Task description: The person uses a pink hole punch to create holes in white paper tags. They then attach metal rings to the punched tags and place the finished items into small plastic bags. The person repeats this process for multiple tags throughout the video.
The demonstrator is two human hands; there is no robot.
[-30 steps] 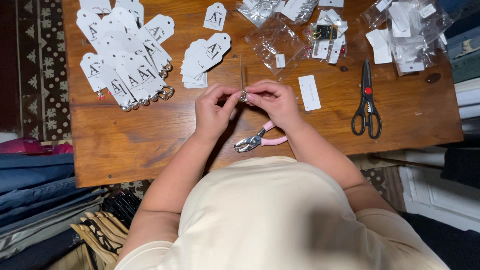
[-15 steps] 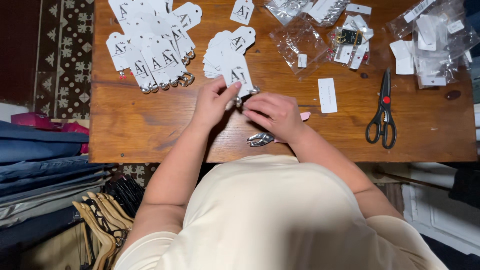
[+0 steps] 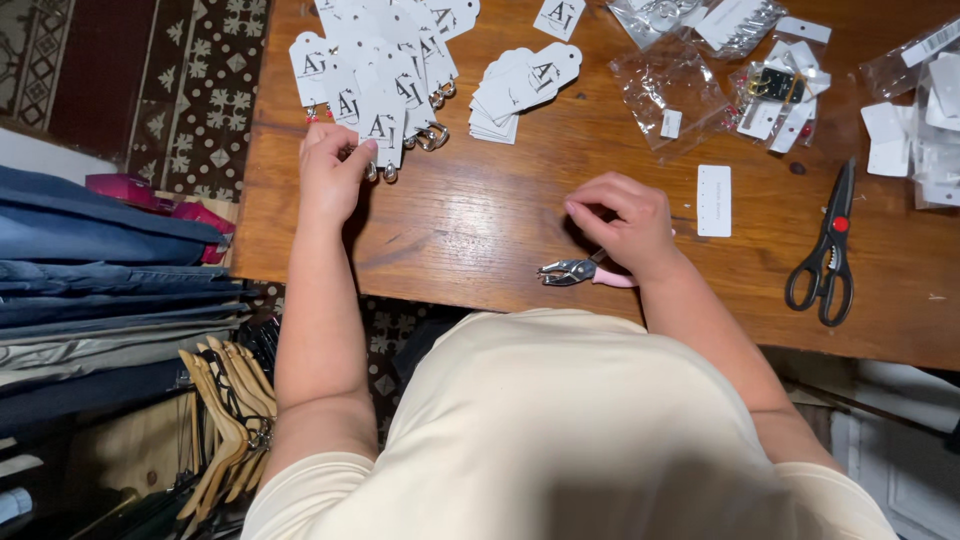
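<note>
Wooden tabletop (image 3: 480,215) fills the upper view, crowded from its far edge to the near one, with a patterned rug and a stack of folded cloth off its left side. Taking the pile of white tags (image 3: 375,75) as the landmark: the left hand (image 3: 330,175) sits at that pile's near edge, its grip pressed together on the lowest tagged earring card (image 3: 382,128), whose small metal hoops hang just beside the fingertips. A smaller stack of blank tags (image 3: 520,85) lies to the right of the pile, clear plastic bags (image 3: 675,85) farther right, and black scissors (image 3: 825,250) well off to the right. The right hand (image 3: 620,225) rests nearer the body than the pile and to its right, fingers curled loosely (whether they pinch anything small I cannot tell), lying over the pink handle of a hole punch (image 3: 575,270). Risks, as I judge them: the pile is loosely overlapped, so a careless placing or a brushing wrist could slide cards toward the tabletop's left edge; dangling hoops could snag neighbouring ones and tangle; the punch lies close to the near edge and a nudge of the right wrist could knock it off.
</note>
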